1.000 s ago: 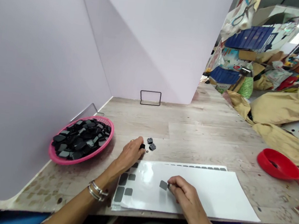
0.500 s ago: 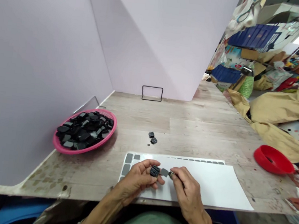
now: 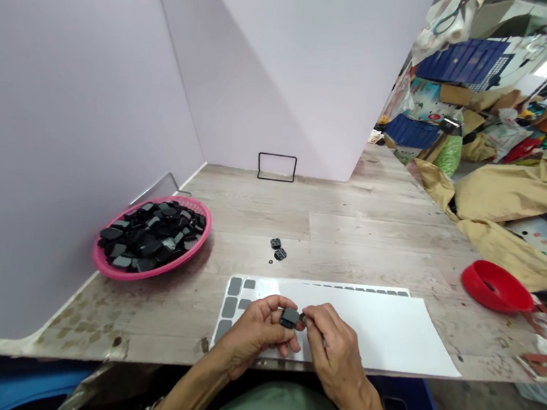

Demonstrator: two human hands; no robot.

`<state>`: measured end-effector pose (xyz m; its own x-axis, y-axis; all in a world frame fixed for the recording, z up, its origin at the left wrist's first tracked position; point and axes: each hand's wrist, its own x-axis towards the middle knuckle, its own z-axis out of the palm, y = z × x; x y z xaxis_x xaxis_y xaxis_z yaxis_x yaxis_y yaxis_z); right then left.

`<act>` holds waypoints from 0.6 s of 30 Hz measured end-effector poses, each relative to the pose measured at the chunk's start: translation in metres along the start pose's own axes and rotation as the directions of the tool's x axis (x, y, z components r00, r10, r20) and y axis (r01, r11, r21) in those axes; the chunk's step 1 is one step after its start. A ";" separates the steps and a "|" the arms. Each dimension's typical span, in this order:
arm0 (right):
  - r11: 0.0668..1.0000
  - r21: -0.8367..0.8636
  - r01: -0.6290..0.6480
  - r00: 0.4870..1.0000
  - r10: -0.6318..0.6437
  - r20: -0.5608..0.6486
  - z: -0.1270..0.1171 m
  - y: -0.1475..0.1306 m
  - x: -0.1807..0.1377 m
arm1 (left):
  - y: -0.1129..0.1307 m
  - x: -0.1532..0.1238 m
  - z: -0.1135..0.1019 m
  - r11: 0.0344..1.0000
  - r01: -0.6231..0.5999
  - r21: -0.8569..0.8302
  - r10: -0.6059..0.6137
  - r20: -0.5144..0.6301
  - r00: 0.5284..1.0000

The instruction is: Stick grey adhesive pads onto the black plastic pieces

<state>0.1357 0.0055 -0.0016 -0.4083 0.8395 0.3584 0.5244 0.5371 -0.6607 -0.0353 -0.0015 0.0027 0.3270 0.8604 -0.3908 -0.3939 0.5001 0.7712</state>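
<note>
My left hand (image 3: 266, 327) is closed around a small black plastic piece (image 3: 287, 324), holding it by the edges between thumb and fingers. A grey rounded-square sticker (image 3: 290, 315) lies over the top of that piece. From the right, my right hand (image 3: 331, 342) pinches a small dark-tipped tool (image 3: 303, 316) whose tip meets the sticker's edge; most of the tool is hidden in the fingers. Under both hands lies a sheet of grey stickers (image 3: 229, 307), largely covered by a white sheet (image 3: 387, 332).
A pink basket (image 3: 202, 239) heaped with black pieces stands at the left. Two black pieces (image 3: 278, 249) and a tiny ring lie beyond the sheets. At the right edge sits a red dish (image 3: 497, 289). A black wire stand (image 3: 277, 167) is by the back panel.
My right hand has moved left, bringing the grey sticker from beside the black piece onto it. The left hand has turned the piece slightly. The camera view has shifted a little.
</note>
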 end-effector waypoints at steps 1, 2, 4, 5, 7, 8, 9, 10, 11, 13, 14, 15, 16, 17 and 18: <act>1.000 -0.008 -0.001 1.000 0.001 0.008 0.001 0.000 0.000 | -0.001 0.001 0.000 1.000 0.003 0.000 -0.003 -0.003 1.000; 1.000 -0.015 -0.003 1.000 0.003 0.015 0.001 -0.001 0.000 | -0.001 0.001 0.000 1.000 0.004 0.000 -0.004 -0.005 1.000; 1.000 -0.023 -0.001 1.000 0.002 0.031 0.002 -0.001 0.000 | -0.003 0.003 -0.001 1.000 0.003 -0.003 -0.003 -0.009 1.000; 1.000 -0.026 0.000 0.999 0.001 0.038 0.003 -0.001 0.000 | -0.003 0.003 -0.001 1.000 0.002 -0.005 -0.002 -0.011 1.000; 1.000 -0.027 0.001 0.999 0.001 0.046 0.004 0.000 -0.001 | -0.004 0.004 -0.002 1.000 0.001 -0.011 -0.001 -0.013 1.000; 1.000 -0.027 0.000 0.999 0.002 0.048 0.004 0.001 -0.001 | -0.004 0.004 -0.002 1.000 -0.001 -0.011 0.001 -0.014 1.000; 1.000 -0.026 -0.002 0.999 0.004 0.050 0.004 0.001 -0.001 | -0.004 0.004 -0.002 1.000 -0.003 -0.009 0.003 -0.014 1.000; 1.000 -0.025 -0.003 0.999 0.004 0.051 0.004 0.001 -0.001 | -0.004 0.004 -0.003 1.000 -0.005 -0.006 0.005 -0.014 1.000; 1.000 -0.025 -0.002 0.999 0.003 0.051 0.004 0.002 0.000 | -0.004 0.004 -0.003 1.000 -0.007 -0.002 0.007 -0.016 1.000; 1.000 -0.031 0.003 0.999 -0.001 0.048 0.004 0.002 0.000 | -0.004 0.004 -0.004 1.000 -0.004 0.000 0.004 -0.017 1.000; 0.999 -0.036 0.006 0.999 -0.005 0.045 0.004 0.002 0.000 | -0.004 0.004 -0.004 1.000 -0.003 -0.001 0.003 -0.019 1.000; 0.999 -0.042 0.011 0.999 -0.009 0.042 0.003 0.001 0.001 | -0.004 0.005 -0.004 1.000 -0.003 -0.002 0.003 -0.021 1.000; 0.999 -0.048 0.016 0.999 -0.014 0.041 0.003 0.001 0.001 | -0.004 0.005 -0.005 1.000 -0.003 -0.002 0.003 -0.023 1.000; 0.998 -0.054 0.019 0.999 -0.017 0.043 0.004 0.001 0.002 | -0.004 0.005 -0.005 1.000 -0.003 -0.002 0.003 -0.023 1.000; 0.998 -0.056 0.021 0.999 -0.018 0.047 0.004 0.001 0.002 | -0.004 0.005 -0.006 1.000 -0.004 -0.001 0.004 -0.021 1.000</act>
<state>0.1325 0.0072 -0.0039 -0.4528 0.8248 0.3387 0.5569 0.5583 -0.6150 -0.0368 0.0010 -0.0053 0.3077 0.8641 -0.3983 -0.3960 0.4969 0.7722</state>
